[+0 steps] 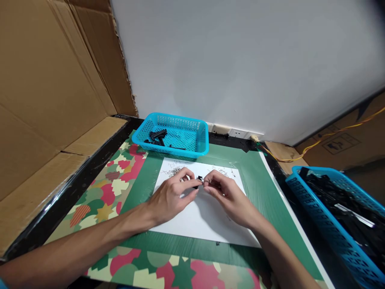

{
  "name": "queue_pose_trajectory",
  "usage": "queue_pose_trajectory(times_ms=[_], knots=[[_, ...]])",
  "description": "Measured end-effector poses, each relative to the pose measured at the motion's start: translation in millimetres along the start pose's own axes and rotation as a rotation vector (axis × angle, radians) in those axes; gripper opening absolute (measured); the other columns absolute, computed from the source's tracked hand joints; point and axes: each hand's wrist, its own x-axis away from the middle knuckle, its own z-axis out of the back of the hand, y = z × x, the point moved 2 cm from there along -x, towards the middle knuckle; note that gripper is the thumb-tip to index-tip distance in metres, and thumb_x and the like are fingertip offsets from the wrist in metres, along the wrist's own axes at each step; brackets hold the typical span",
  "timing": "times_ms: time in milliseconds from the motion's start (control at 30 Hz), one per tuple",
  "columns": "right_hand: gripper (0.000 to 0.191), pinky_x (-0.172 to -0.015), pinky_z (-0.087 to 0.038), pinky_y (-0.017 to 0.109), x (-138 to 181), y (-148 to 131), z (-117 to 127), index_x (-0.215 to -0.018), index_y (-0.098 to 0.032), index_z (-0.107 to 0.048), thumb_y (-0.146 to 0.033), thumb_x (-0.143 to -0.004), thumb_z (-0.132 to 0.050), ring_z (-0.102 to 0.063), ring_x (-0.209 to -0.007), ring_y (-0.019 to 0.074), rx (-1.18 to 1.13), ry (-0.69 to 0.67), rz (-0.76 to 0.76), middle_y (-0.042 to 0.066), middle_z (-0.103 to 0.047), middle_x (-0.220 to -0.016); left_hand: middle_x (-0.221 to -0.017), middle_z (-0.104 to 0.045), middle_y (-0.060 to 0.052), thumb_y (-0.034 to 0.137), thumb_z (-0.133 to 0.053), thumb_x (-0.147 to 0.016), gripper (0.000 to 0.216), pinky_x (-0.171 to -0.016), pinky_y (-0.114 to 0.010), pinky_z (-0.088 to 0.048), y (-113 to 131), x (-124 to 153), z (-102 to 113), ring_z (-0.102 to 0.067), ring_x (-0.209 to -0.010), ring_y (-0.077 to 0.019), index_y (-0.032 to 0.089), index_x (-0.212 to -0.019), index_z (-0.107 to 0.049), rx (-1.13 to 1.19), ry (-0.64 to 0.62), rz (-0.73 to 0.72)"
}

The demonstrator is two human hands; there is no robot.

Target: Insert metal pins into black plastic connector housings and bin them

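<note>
Over the white sheet (pixel 192 218), both hands meet at a small black part (pixel 199 178). My left hand (pixel 174 190) pinches this part between thumb and fingers, and most of it is hidden behind them. From the right, my right hand (pixel 224 192) comes close with thumb and forefinger pressed together at the part's end. Something tiny and pale shows at those fingertips, too small to name. Behind my left hand a heap of tiny metal pieces (pixel 175 171) lies on the sheet, with more scattered small pieces (pixel 224 171) behind my right hand.
A blue basket (pixel 168 151) holding several black parts (pixel 159 135) stands at the back. Another blue basket (pixel 323 224), full of black parts, is at the right. Cardboard (pixel 60 64) walls the left side. Wall sockets (pixel 237 133) and a yellow cable (pixel 303 151) lie behind.
</note>
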Motion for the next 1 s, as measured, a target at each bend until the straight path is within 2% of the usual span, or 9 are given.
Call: queue_pose_trajectory(times_ms=[100, 233, 467, 667, 1000], knots=[[0.02, -0.073, -0.042, 0.029, -1.1, 0.2, -4.0, -0.101, -0.023, -0.063, -0.04, -0.11, -0.06, -0.054, -0.08, 0.0183, -0.079, 0.014, -0.024, 0.0, -0.061, -0.089, -0.119, -0.061, -0.007, 0.023, -0.06, -0.108, 0.019, -0.085, -0.032, -0.058, 1.5, 0.1, 0.0, -0.068, -0.098, -0.0187, 0.023, -0.125, -0.07, 0.021, -0.041, 0.016], [0.025, -0.073, -0.044, 0.03, -4.6, 4.7, -9.3, -0.095, -0.021, -0.066, -0.043, -0.106, -0.066, -0.057, -0.08, 0.0183, -0.164, 0.051, -0.017, 0.001, -0.064, -0.085, -0.117, -0.061, -0.007, 0.026, -0.054, -0.112, 0.017, -0.093, -0.037, -0.058, 4.9, -1.7, 1.4, -0.068, -0.102, -0.021, 0.022, -0.122, -0.066, 0.041, -0.087, 0.043], [0.033, -0.07, -0.047, 0.029, -7.8, 12.5, -10.7, -0.096, -0.02, -0.07, -0.048, -0.091, -0.086, -0.061, -0.074, 0.0167, -0.352, 0.149, -0.032, 0.0, -0.067, -0.08, -0.116, -0.063, -0.007, 0.028, -0.052, -0.114, 0.016, -0.097, -0.037, -0.057, 7.6, -3.4, 2.6, -0.068, -0.109, -0.0223, 0.024, -0.122, -0.065, 0.119, -0.104, 0.041], [0.04, -0.069, -0.048, 0.03, -7.0, 6.6, -6.6, -0.094, -0.021, -0.068, -0.049, -0.083, -0.093, -0.065, -0.072, 0.0174, -0.427, 0.113, -0.055, 0.0, -0.069, -0.076, -0.116, -0.062, -0.008, 0.027, -0.048, -0.114, 0.021, -0.094, -0.036, -0.058, 4.4, -0.5, 0.9, -0.068, -0.11, -0.0229, 0.024, -0.126, -0.066, 0.115, -0.116, -0.023], [0.035, -0.066, -0.048, 0.029, -4.2, -0.6, -5.6, -0.087, -0.019, -0.069, -0.044, -0.084, -0.094, -0.063, -0.07, 0.0159, -0.466, 0.046, -0.018, 0.0, -0.07, -0.075, -0.108, -0.06, -0.008, 0.022, -0.046, -0.113, 0.025, -0.087, -0.033, -0.057, 8.0, 2.9, 2.3, -0.066, -0.099, -0.0216, 0.021, -0.123, -0.069, 0.122, -0.182, -0.074]])
